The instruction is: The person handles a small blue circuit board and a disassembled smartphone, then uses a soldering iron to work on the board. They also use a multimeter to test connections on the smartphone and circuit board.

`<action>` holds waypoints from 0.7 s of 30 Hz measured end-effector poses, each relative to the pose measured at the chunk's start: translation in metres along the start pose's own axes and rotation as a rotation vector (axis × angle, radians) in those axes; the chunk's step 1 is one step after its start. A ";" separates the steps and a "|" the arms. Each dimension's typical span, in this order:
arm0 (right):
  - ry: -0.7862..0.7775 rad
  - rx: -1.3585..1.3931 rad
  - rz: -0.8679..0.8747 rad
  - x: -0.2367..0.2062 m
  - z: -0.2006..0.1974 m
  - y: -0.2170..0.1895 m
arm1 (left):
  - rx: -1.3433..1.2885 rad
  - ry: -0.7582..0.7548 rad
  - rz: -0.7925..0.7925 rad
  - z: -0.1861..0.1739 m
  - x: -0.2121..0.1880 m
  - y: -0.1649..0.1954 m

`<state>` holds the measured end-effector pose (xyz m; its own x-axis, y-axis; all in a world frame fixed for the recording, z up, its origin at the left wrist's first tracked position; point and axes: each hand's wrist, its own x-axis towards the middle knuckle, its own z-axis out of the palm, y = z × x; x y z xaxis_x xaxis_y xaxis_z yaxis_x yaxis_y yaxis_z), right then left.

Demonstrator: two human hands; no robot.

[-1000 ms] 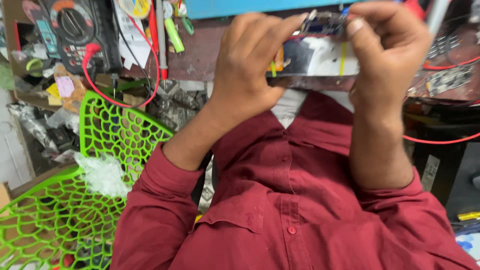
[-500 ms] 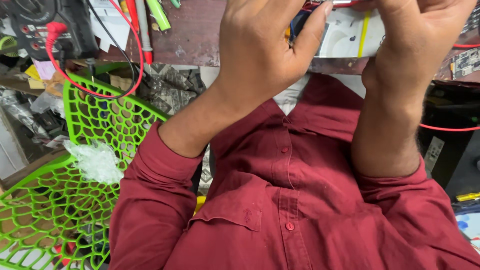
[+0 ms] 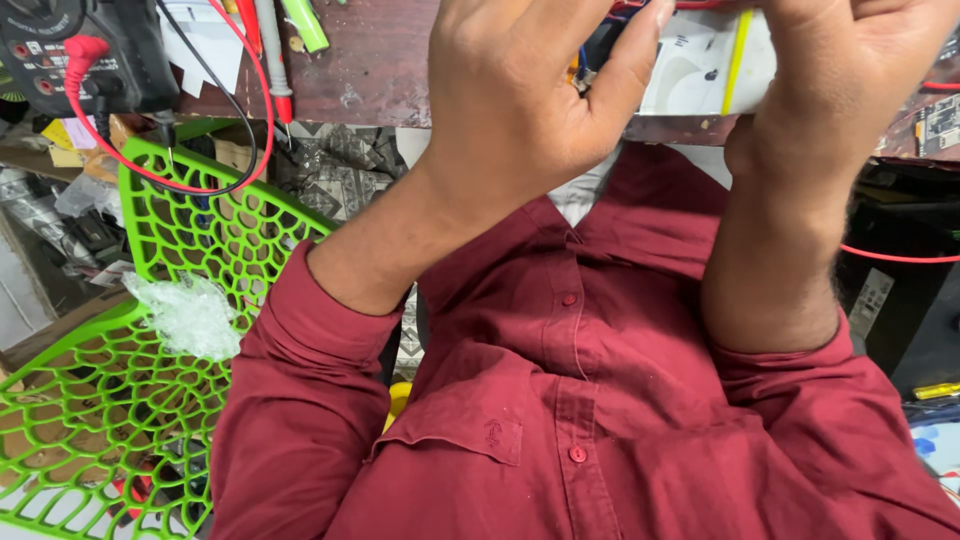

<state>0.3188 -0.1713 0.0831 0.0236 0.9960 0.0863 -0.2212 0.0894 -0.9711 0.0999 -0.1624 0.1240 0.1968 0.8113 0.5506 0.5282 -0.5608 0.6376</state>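
Up top, left hand [image 3: 520, 100] & right hand [image 3: 840, 70] both grip a white electronic part [image 3: 700, 65] w/ yellow stripe, held betw. them above maroon shirt [image 3: 600, 400]; green lattice chair [image 3: 120, 400] at left.

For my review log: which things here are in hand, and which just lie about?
In hand:
- white device, gripped by left hand and right hand

Lying about:
- green lattice chair
- crumpled clear plastic
- red test lead
- multimeter

both hands [image 3: 700, 90] on a white device [image 3: 700, 70] above maroon shirt [image 3: 600, 400]
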 end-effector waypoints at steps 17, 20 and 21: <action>0.057 -0.207 0.026 0.009 0.008 -0.011 | 0.056 -0.035 -0.004 -0.004 0.006 0.001; 0.039 -0.194 0.001 0.007 0.004 -0.003 | 0.051 -0.036 -0.035 -0.007 0.009 0.004; 0.032 -0.201 -0.011 0.007 0.003 -0.001 | 0.023 -0.024 -0.018 -0.009 0.010 0.005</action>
<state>0.3163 -0.1643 0.0848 0.0568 0.9940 0.0930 -0.0223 0.0944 -0.9953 0.0970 -0.1588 0.1376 0.2068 0.8248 0.5263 0.5502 -0.5428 0.6345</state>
